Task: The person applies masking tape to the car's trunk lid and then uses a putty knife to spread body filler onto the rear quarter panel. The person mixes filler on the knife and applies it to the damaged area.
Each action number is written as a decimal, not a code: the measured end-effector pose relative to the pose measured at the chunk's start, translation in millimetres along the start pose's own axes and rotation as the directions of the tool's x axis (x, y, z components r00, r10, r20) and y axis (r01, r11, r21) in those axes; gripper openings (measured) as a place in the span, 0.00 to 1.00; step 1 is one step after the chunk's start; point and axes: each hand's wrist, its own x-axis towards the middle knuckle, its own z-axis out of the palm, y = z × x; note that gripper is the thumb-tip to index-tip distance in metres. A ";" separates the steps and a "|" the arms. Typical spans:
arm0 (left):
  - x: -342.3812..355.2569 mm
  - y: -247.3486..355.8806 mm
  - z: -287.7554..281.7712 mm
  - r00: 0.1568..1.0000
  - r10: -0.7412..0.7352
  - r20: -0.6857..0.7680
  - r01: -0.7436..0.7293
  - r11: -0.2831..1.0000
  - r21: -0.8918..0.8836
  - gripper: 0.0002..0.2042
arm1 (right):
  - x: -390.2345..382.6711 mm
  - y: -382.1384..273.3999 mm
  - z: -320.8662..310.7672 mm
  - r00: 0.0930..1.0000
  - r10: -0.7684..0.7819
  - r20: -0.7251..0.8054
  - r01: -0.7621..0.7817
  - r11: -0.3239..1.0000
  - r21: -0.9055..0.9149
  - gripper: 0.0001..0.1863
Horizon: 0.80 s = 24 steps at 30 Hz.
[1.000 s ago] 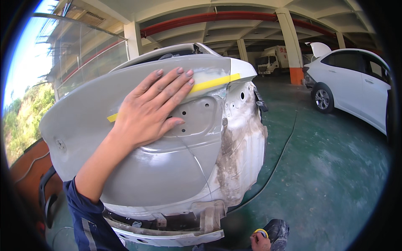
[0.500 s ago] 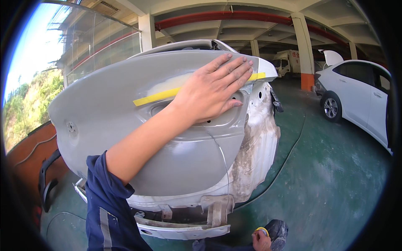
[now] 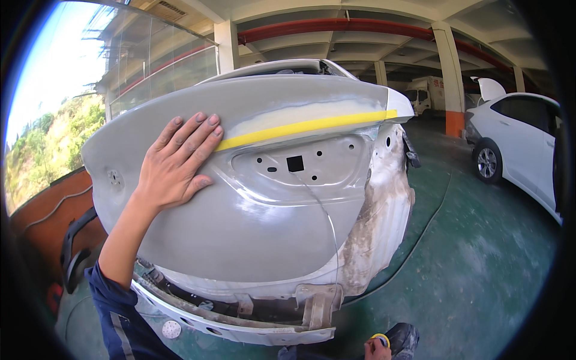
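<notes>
My left hand (image 3: 177,162) lies flat, fingers stretched out, on the grey trunk lid (image 3: 252,243) of a car, over the left end of a strip of yellow masking tape (image 3: 306,126). The strip runs across the lid below a pale sanded band (image 3: 297,112), above a recessed plate with several holes and a square opening. At the bottom edge, low beside a dark shoe, my right hand (image 3: 376,348) is closed on a yellow tape roll (image 3: 381,339). A thin wire hangs down the lid from the square opening.
A white sedan (image 3: 522,150) stands at the right. A stripped bumper beam (image 3: 258,330) crosses below the lid, near a small disc (image 3: 171,329) on the green floor. A cable (image 3: 432,222) lies on the floor. A truck (image 3: 426,96) and pillars are behind; an orange low wall (image 3: 42,216) is at the left.
Half a second ago my left hand had moved rightward along the tape; now it is back at the left end, uncovering the plate. My right hand still holds the roll.
</notes>
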 end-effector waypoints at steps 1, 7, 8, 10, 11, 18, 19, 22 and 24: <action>-4.3 -2.7 1.6 1.000 0.009 0.003 -0.009 1.000 0.009 0.37 | -0.3 -0.7 -0.6 1.000 -0.001 -0.003 0.001 1.000 -0.006 0.12; 26.5 3.4 -5.3 0.989 0.140 -0.037 -0.141 0.990 -0.012 0.38 | 2.7 -5.4 -3.0 0.994 0.088 0.071 -0.085 0.995 -0.046 0.13; 34.1 4.9 -5.1 0.985 0.153 -0.077 -0.155 0.987 -0.028 0.38 | 4.5 -5.4 -3.0 0.993 0.096 0.075 -0.093 0.995 -0.046 0.13; 29.4 -0.7 -6.5 0.983 0.172 -0.062 -0.173 0.985 -0.007 0.38 | 4.9 -2.9 -1.1 0.993 0.081 0.083 -0.077 0.996 -0.042 0.13; 28.1 -1.4 -6.4 0.982 0.179 -0.063 -0.179 0.984 0.001 0.38 | 4.5 0.9 -0.2 0.997 0.053 0.063 -0.050 0.998 -0.049 0.13; -56.0 -24.4 18.6 0.997 -0.038 0.074 0.029 0.993 0.116 0.38 | 4.7 -11.3 -5.7 0.996 0.040 0.079 -0.032 0.995 -0.095 0.14; -56.3 -22.9 17.5 0.997 -0.034 0.071 0.026 0.993 0.112 0.38 | 5.3 -14.2 -7.2 0.990 0.057 0.131 -0.045 0.994 -0.096 0.14; -46.9 -16.4 12.4 0.999 0.012 0.035 -0.016 0.993 0.118 0.38 | -1.4 -13.1 -11.4 0.990 -0.015 0.142 0.033 0.991 -0.126 0.18; -24.5 1.7 7.8 0.997 0.077 -0.001 -0.076 0.993 0.086 0.37 | -2.8 -16.4 -12.1 0.975 0.046 0.218 -0.010 0.986 -0.164 0.21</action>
